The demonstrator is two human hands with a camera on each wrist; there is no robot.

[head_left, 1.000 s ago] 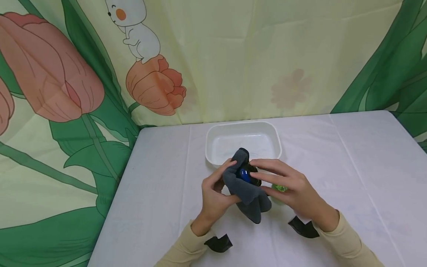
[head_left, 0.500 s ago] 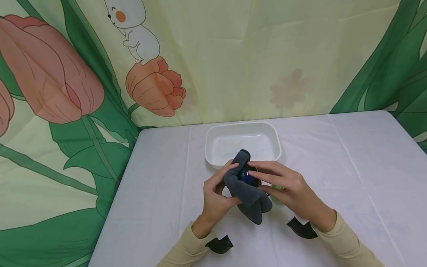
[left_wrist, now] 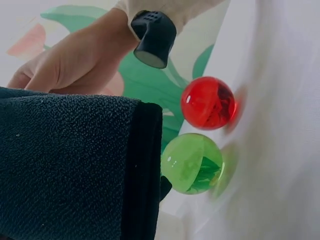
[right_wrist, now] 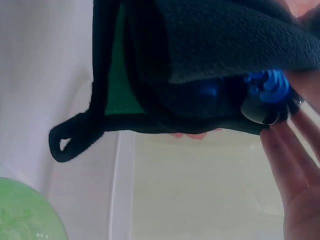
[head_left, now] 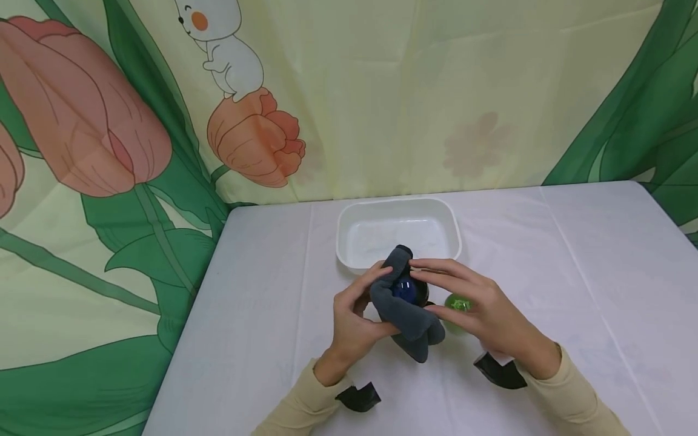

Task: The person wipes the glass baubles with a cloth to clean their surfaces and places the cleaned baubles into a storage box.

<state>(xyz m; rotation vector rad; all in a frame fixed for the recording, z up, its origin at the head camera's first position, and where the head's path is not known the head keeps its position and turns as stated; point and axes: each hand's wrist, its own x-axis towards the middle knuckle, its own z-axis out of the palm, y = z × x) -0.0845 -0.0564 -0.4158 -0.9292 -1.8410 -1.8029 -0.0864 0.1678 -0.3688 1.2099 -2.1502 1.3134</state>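
In the head view my left hand (head_left: pixel 357 312) grips a dark grey cloth (head_left: pixel 400 312) with a black edge, folded around a clear blue ball (head_left: pixel 406 289). My right hand (head_left: pixel 480 297) holds the ball's exposed side, its fingers at the top and its thumb at the lower edge. From the right wrist, the blue ball (right_wrist: pixel 265 97) shows under the cloth (right_wrist: pixel 225 40), fingertips at its rim. A corner loop of the cloth hangs at the left there. The cloth (left_wrist: pixel 75 160) covers much of the left wrist view and hides the ball.
A white tray (head_left: pixel 343 242) stands behind the hands on the white-covered table (head_left: pixel 251 315). A green ball (head_left: pixel 458 303) lies beside my right hand. In the left wrist view a red ball (left_wrist: pixel 207 102) lies next to the green one. A printed curtain (head_left: pixel 382 121) hangs behind.
The fingers of my right hand have shifted upward over the blue ball, and more of the green ball shows. My left hand keeps its grip on the cloth, which has moved slightly right.
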